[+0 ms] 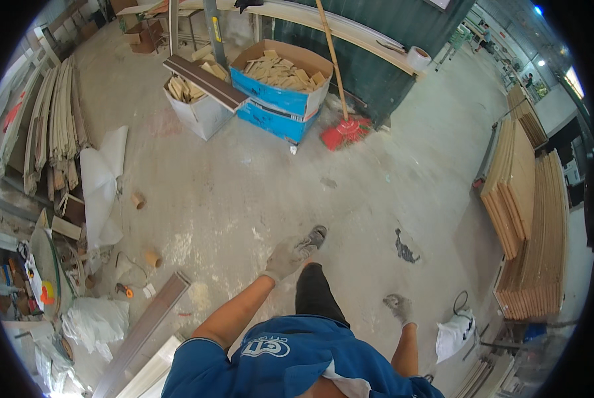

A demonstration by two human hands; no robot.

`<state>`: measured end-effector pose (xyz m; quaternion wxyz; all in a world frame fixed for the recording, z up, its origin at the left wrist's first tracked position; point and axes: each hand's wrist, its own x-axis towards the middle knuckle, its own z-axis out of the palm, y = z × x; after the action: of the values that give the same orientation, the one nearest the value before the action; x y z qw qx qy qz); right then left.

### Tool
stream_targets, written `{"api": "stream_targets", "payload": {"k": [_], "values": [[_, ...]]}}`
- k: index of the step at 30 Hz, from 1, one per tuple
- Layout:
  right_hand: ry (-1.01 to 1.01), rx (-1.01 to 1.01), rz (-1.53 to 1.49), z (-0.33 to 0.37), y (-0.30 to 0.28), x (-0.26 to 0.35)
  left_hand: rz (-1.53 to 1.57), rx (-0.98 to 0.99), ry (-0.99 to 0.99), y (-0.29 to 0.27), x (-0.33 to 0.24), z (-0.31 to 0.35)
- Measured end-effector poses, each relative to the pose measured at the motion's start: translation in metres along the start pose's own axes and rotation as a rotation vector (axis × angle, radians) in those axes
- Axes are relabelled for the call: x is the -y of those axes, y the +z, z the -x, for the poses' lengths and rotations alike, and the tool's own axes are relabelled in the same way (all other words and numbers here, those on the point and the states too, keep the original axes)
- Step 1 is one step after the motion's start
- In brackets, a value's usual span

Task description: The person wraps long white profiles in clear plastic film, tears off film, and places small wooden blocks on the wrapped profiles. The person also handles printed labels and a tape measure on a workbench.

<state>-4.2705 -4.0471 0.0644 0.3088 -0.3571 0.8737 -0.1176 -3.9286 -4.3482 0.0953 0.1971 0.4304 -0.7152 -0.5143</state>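
Note:
Both of my hands wear dusty grey work gloves. My left hand (286, 259) hangs in front of me above the floor, its fingers loosely stretched out and overlapping the view of my shoe (317, 237); nothing shows in it. Off to my right, my right hand (398, 308) hangs low over the concrete, fingers a little bent and apart, with no object in it. On the floor ahead of that hand lies a black scrap (406, 247). A white bag (455, 335) sits on the floor to its right.
Ahead stand a blue box (277, 99) of wood offcuts, a white box (201, 118) with a brown board (205, 81) across it, and a red broom (345, 132). Stacked panels (532, 252) lean at right. Long boards (144, 331) and plastic sheeting (98, 322) lie at left.

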Motion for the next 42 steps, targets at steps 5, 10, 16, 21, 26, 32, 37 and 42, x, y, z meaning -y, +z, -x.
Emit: {"api": "stream_targets", "payload": {"k": [5, 10, 16, 21, 26, 32, 37, 42], "values": [[-0.134, -0.001, 0.248, -0.285, -0.036, 0.172, -0.06, -0.139, 0.041, -0.07, 0.019, -0.243], [-0.535, 0.056, 0.068, -0.529, -0.083, 0.422, 0.092, -0.224, -0.009, -0.163, 0.021, -0.447], [-0.281, 0.456, -0.781, -0.762, -0.055, 0.731, 0.571, -0.278, -0.17, -0.299, 0.062, -0.659], [-0.17, 0.471, -0.803, -0.998, 0.051, 0.926, 0.774, -0.426, -0.276, -0.404, 0.159, -0.922], [-0.028, 0.242, -0.584, -1.149, 0.176, 1.018, 1.319, -0.61, -0.563, -0.451, 0.266, -1.085], [0.144, 0.154, -0.407, -1.205, 0.235, 1.056, 1.554, -0.752, -1.127, -0.47, 0.348, -1.172], [0.088, 0.26, -0.469, -1.213, 0.274, 1.065, 1.654, -0.784, -1.138, -0.468, 0.382, -1.202], [0.234, 0.206, -0.444, -1.23, 0.269, 1.074, 1.744, -0.652, -1.077, -0.476, 0.389, -1.2]]}}
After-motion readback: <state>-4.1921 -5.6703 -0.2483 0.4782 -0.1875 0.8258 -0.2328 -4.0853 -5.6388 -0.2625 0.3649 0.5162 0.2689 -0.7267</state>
